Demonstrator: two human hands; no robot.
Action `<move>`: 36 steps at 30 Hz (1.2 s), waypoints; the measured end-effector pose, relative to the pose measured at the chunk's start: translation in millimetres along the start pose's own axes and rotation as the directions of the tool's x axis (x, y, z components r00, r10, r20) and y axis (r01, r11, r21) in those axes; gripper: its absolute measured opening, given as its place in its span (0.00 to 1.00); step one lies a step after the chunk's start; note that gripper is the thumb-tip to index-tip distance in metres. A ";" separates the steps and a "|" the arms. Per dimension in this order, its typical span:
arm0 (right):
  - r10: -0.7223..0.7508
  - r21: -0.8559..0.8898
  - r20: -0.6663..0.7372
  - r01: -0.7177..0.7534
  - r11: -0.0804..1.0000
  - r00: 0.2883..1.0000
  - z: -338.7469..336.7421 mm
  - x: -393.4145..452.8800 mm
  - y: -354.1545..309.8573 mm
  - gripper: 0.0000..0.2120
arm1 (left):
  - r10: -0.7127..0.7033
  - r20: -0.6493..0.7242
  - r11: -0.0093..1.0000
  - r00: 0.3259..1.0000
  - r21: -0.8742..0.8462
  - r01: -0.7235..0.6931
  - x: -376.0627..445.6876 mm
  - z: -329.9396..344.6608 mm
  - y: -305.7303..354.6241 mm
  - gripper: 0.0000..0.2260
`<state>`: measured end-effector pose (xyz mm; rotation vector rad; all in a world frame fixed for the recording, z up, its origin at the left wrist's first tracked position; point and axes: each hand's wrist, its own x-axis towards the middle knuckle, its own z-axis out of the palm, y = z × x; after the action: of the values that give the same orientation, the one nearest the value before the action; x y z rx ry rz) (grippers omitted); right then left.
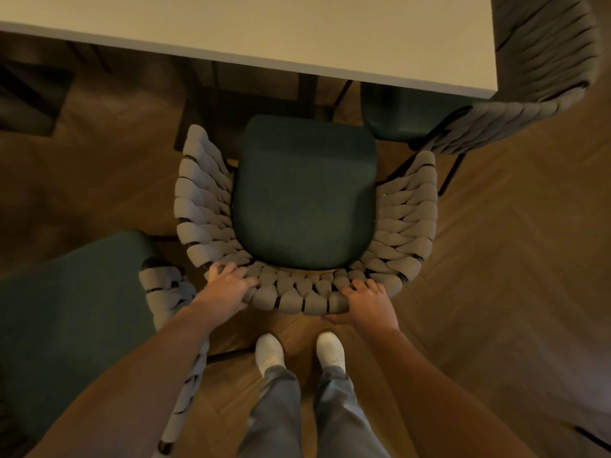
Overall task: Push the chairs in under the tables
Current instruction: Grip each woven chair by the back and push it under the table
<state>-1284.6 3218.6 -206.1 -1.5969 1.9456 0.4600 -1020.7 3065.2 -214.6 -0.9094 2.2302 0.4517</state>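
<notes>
Both hands grip the chair's woven back rim: left hand and right hand, fingers curled over it. Its seat front lies just short of the surface edge; neighbouring chairs stand close at left and right.

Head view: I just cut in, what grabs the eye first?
The centre chair, dark green seat ringed by a woven grey back, stands fully clear of the white table above it. The left hand and right hand both grip its back rail, white shoes just behind.
</notes>
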 end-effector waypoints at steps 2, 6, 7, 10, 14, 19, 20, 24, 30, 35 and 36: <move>0.004 0.005 0.014 -0.004 1.000 1.000 -1.6 1.0 -0.1 0.40 | 0.006 -0.010 1.000 1.000 -0.013 -0.006 -0.9 -0.4 -1.8 0.20; 0.003 0.040 0.103 -0.007 0.999 0.995 -14.0 0.1 0.7 0.54 | 0.018 -0.031 0.996 0.999 -0.087 -0.021 -3.4 0.4 -0.3 0.23; 0.000 0.054 0.118 -0.006 0.999 0.993 -18.2 -1.0 0.5 0.57 | 0.024 -0.019 0.993 1.000 -0.113 -0.026 -4.5 -1.1 -0.2 0.26; 0.008 0.126 0.127 -0.025 0.992 0.992 -29.5 -4.8 -2.7 0.47 | 0.045 -0.005 0.975 0.999 -0.216 -0.045 -13.3 -14.0 0.5 0.36; 0.004 0.212 0.086 -0.022 0.977 0.996 -38.6 -8.3 -12.9 0.33 | -0.010 -0.159 0.926 0.987 -0.373 -0.050 -32.6 -27.7 7.5 0.34; -0.068 0.248 0.008 0.064 0.967 0.998 -56.8 -17.9 -37.8 0.25 | -0.231 -0.263 0.744 0.937 -0.669 -0.004 -68.8 -29.4 16.7 0.26; -0.093 0.240 -0.012 0.093 0.966 0.996 -61.7 -19.9 -44.1 0.24 | -0.274 -0.279 0.701 0.920 -0.714 -0.007 -78.5 -28.8 19.5 0.24; -0.204 0.193 -0.059 0.212 0.958 0.977 -74.7 -27.7 -70.9 0.24 | -0.434 -0.260 0.558 0.863 -0.829 0.031 -117.5 -12.9 33.3 0.18; -0.343 0.170 -0.049 0.346 0.923 0.938 -71.7 -45.0 -119.5 0.21 | -0.650 -0.151 0.351 0.744 -0.929 0.118 -180.5 39.5 41.2 0.19; -0.391 0.182 0.001 0.385 0.905 0.920 -46.9 -78.1 -171.2 0.24 | -0.741 -0.058 0.256 0.669 -0.945 0.202 -245.6 91.1 31.5 0.17; -0.404 0.178 0.014 0.395 0.901 0.915 -40.1 -83.4 -181.4 0.25 | -0.759 -0.050 0.245 0.649 -0.946 0.214 -257.6 101.1 27.7 0.17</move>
<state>-1107.1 3218.1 -106.1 -1.7901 1.5152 0.1563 -858.3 3262.2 -104.1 -2.5525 1.7486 1.2481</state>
